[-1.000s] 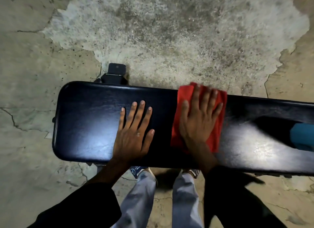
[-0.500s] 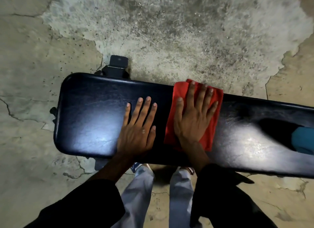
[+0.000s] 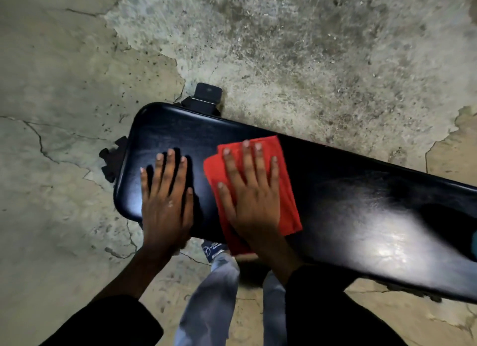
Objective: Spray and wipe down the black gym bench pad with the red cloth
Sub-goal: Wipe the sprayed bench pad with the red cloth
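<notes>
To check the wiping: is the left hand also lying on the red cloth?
No, the left hand lies flat on the bare bench pad, beside the red cloth.

Person's wearing black long sleeves point(image 3: 108, 322), pushed up off the wrists, and light grey-blue trousers point(image 3: 209, 299) showing at 6 o'clock, nothing on either hand.

Setting: bare gym or garage room; padded black bench point(image 3: 335, 190) on cracked, patchy concrete floor point(image 3: 284, 36) toward twelve o'clock.
</notes>
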